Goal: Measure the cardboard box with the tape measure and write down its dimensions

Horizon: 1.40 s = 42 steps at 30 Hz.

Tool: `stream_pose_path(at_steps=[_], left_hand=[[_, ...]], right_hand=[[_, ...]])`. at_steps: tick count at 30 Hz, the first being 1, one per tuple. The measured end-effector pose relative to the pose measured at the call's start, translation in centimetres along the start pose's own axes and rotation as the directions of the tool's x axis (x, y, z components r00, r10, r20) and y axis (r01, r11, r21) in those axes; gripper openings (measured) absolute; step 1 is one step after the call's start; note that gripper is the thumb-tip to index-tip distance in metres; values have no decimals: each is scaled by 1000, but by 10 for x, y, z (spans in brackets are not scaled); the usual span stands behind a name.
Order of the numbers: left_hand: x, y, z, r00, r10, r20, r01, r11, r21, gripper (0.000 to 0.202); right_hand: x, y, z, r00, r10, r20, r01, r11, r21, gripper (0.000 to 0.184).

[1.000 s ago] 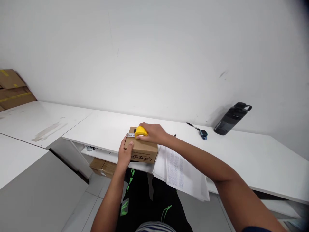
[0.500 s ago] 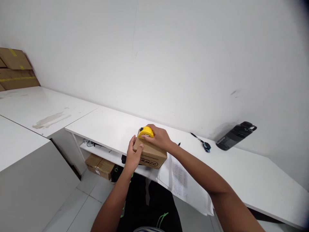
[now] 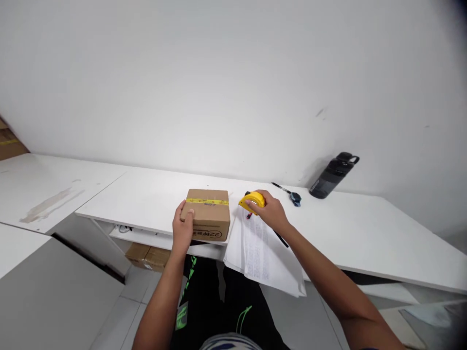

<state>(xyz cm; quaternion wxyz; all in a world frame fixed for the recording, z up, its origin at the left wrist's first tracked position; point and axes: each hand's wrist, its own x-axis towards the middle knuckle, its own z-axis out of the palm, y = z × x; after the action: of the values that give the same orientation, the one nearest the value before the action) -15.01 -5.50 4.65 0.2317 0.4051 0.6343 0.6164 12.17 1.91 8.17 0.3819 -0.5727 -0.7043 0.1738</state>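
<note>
A small cardboard box [image 3: 211, 214] with a strip of yellow tape across its top sits near the front edge of the white desk [image 3: 153, 194]. My left hand [image 3: 183, 226] grips the box at its left side, thumb on top and fingers around the side. To the right of the box, my right hand [image 3: 272, 210] is closed on a yellow tape measure [image 3: 254, 199], held apart from the box. Beneath that hand lie printed paper sheets [image 3: 260, 253], partly over the desk edge, with a pen [image 3: 280, 239] on them, partly hidden by my forearm.
A black water bottle [image 3: 333, 176] stands by the wall at the right. Left of it lie a dark tape measure [image 3: 295, 198] and a pen [image 3: 280, 187]. Cardboard boxes [image 3: 146, 256] are under the desk, and another box [image 3: 9, 142] is at far left.
My right hand has moved right with the yellow tape measure, off the box top and over the papers. The yellow strip on the box now shows; my left hand still holds the box.
</note>
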Motion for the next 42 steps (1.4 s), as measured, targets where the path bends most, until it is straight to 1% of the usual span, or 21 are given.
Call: stream_pose_path(at_steps=[5, 8, 10, 12, 13, 14, 15, 16, 17, 18, 19, 22, 27, 28, 30, 32, 33, 35, 37, 40, 42], left_hand=[[52, 2, 19, 995, 97, -35, -93, 991, 95, 46], [76, 11, 32, 994, 94, -49, -85, 982, 171, 50], [73, 21, 44, 979, 148, -137, -105, 954, 281, 60], [51, 30, 60, 930, 320, -183, -230, 891, 391, 65], [36, 32, 70, 897, 423, -127, -338, 842, 420, 62], [19, 32, 80, 868, 496, -4, -450, 791, 414, 57], [3, 30, 90, 833, 516, 201, -551, 740, 384, 51], [-11, 25, 99, 773, 486, 408, -623, 702, 345, 47], [-22, 19, 107, 709, 422, 565, -659, 682, 317, 47], [-28, 10, 114, 662, 340, 668, -668, 673, 318, 49], [-31, 1, 118, 630, 256, 733, -664, 667, 337, 52], [-19, -25, 120, 602, 97, 793, -642, 650, 407, 54], [1, -43, 111, 575, 141, 806, -677, 636, 371, 52], [2, -43, 111, 575, 142, 806, -678, 635, 371, 53], [0, -43, 111, 576, 130, 807, -675, 633, 379, 54], [-1, -43, 111, 580, 126, 805, -668, 638, 382, 54], [-1, -44, 111, 583, 131, 802, -663, 647, 376, 53], [-1, -45, 111, 594, 150, 790, -645, 676, 357, 51], [0, -46, 111, 609, 161, 776, -621, 706, 341, 49], [1, -47, 110, 616, 153, 773, -609, 714, 345, 48], [1, -46, 109, 608, 146, 780, -623, 696, 356, 48]], right_hand=[[-11, 61, -17, 977, 211, -32, -213, 969, -121, 52], [-15, 102, -27, 920, 380, -93, -388, 918, -78, 56], [-14, 127, -33, 871, 477, -119, -475, 879, 48, 55], [-12, 148, -37, 832, 531, -162, -522, 847, 99, 52], [-11, 156, -38, 820, 541, -187, -535, 841, 85, 51], [-9, 163, -39, 813, 544, -206, -546, 836, 56, 50], [-8, 168, -40, 811, 544, -217, -552, 834, 27, 50], [-6, 172, -40, 811, 541, -224, -553, 833, 9, 50], [-5, 175, -41, 812, 537, -231, -553, 833, -5, 50], [-3, 178, -41, 811, 533, -241, -554, 832, -25, 50], [-2, 180, -41, 812, 527, -253, -556, 830, -56, 51], [2, 185, -42, 813, 512, -277, -565, 809, -165, 53], [17, 182, -46, 818, 487, -307, -567, 773, -285, 50], [23, 177, -46, 826, 460, -326, -553, 773, -311, 47], [35, 163, -40, 896, 338, -287, -435, 792, -428, 45], [49, 144, -27, 981, 168, -92, -191, 814, -548, 44], [56, 135, -17, 995, 92, 39, -53, 824, -565, 44], [69, 120, 4, 969, -13, 248, 145, 842, -521, 45], [79, 110, 25, 931, -72, 357, 243, 852, -463, 44], [87, 104, 43, 905, -131, 406, 308, 858, -410, 36], [84, 105, 43, 919, -153, 364, 299, 870, -391, 30]])
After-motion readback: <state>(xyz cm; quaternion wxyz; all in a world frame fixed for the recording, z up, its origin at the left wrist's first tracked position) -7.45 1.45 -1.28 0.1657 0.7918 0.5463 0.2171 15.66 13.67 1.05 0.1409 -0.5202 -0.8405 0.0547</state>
